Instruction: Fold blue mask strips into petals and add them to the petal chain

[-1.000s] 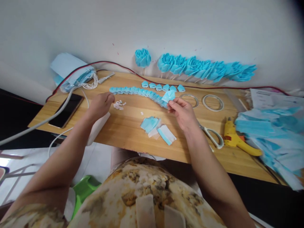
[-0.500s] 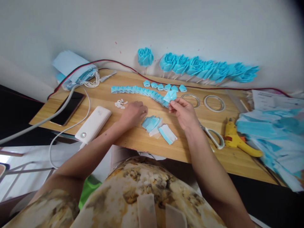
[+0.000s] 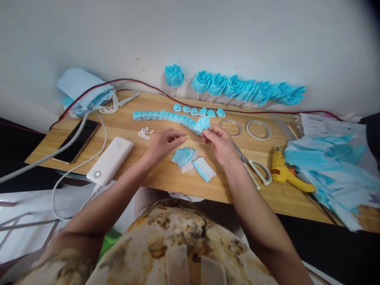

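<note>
The person's right hand point(image 3: 218, 142) is nearly closed, thumb and fingertips pinching the edge of a folded blue piece point(image 3: 203, 124), which sits just beyond the fingers at the near end of a curved chain of blue folds point(image 3: 166, 115). I can't tell from here whether the piece touches the chain.

The left hand point(image 3: 165, 145) hangs over the tabletop point(image 3: 160, 174) with its fingers half curled and the thumb reaching toward the right hand; the two are near each other but apart. Whether there's anything small in its fingertips, I can't make out.

Just past the left hand, on its outer side, lies a little heap of white scraps point(image 3: 145, 133); nearer the body, between the two hands, are some blue and white cut pieces point(image 3: 184, 157). Beyond the right hand I see a short row of small blue cups point(image 3: 194, 112), with blue flowers point(image 3: 234, 87) against the wall behind. Scissors point(image 3: 263, 170) and a yellow glue gun point(image 3: 282, 170) lie to that hand's right.
</note>
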Motion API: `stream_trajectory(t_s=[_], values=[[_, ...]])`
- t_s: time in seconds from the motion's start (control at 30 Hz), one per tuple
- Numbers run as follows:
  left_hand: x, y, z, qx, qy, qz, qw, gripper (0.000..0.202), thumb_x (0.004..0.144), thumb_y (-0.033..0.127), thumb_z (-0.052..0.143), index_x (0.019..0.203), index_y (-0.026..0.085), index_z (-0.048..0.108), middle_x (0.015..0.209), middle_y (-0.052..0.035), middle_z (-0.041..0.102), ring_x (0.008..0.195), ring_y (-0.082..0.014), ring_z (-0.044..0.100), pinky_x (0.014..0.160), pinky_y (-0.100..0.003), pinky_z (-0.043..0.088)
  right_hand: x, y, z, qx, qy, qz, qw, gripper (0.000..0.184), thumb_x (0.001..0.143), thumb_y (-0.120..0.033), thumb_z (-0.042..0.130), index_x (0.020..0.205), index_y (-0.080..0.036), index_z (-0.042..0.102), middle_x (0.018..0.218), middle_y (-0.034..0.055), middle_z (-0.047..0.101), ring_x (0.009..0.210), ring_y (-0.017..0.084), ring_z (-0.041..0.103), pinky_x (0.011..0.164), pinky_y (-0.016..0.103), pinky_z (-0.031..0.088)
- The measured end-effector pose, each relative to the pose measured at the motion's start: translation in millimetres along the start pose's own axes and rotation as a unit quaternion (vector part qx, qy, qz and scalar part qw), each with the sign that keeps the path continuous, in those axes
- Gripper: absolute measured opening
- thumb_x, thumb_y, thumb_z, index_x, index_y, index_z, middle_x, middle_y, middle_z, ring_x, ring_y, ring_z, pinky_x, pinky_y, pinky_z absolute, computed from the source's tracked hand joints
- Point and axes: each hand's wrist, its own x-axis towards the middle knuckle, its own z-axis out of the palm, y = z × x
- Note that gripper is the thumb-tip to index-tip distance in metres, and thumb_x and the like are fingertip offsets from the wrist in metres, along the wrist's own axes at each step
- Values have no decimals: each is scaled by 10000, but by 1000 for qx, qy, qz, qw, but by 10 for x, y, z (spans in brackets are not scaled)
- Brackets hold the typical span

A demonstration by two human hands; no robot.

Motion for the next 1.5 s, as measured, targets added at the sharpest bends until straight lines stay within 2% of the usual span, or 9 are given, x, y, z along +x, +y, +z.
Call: stream_trajectory(t_s=[0.1,0.2,0.53,0.83,0.97,1.07,1.13,1.27,1.5], values=[[102,38,288,-135,-15,-47,990,377,811,457,707,1038,160,761,915,-53,740,748,-132,583,686,-270,437,3,9,-7,-7,-2,-9,1000,304,647,-452,868,686,-228,667,701,-35,637,650,108,543,626,245,474],[173,75,404,-213,-2,-57,975,309,761,429,741,919,164,727,853,-30,717,710,-109,559,683,-258,431,5,11,-8,-7,2,-7,1000,303,641,-452,869,682,-226,672,672,-39,608,658,111,540,629,243,473],[215,241,465,-274,33,-99,956,114,746,242,702,739,163,620,632,61,537,539,-55,377,558,-234,304,1,-8,12,-9,4,-5,1000,278,631,-435,854,678,-226,677,683,-35,589,658,110,501,632,248,449],[236,228,487,-265,38,-85,960,136,749,222,666,689,166,557,597,65,480,525,-56,364,538,-229,278,16,26,12,-44,5,-4,999,314,644,-494,834,687,-232,666,690,-30,579,658,124,495,647,280,457],[275,155,466,-263,39,-75,961,86,736,216,633,710,176,562,595,64,471,519,-63,362,524,-235,280,14,-23,-96,-49,-83,-2,995,283,682,-456,847,835,-241,744,798,-13,664,746,140,568,722,288,479],[288,102,429,-256,31,-66,964,85,729,238,639,726,177,580,593,63,471,515,-64,359,521,-235,277,22,-115,-194,-61,-156,-13,986,437,684,-466,865,1063,-273,761,1012,18,725,933,180,631,818,311,498],[280,86,410,-253,14,-65,965,109,724,258,657,732,180,582,596,63,475,517,-63,359,523,-231,278,34,-184,-224,-66,-107,-35,991,430,722,-510,830,1083,-286,762,1029,22,730,934,182,640,814,318,505],[243,121,407,-241,-14,-82,967,120,717,259,669,733,182,579,620,61,490,528,-63,362,536,-229,283,64,-303,-182,-129,-6,-85,988,282,783,-508,763,893,-249,786,838,12,705,767,147,611,731,299,494],[291,217,367,-177,-40,-39,983,105,776,280,690,765,178,671,644,37,555,568,-87,412,588,-253,333,127,-488,-244,-234,-11,-117,965,226,744,-436,773,752,-216,721,691,-18,640,651,126,524,662,295,458]])
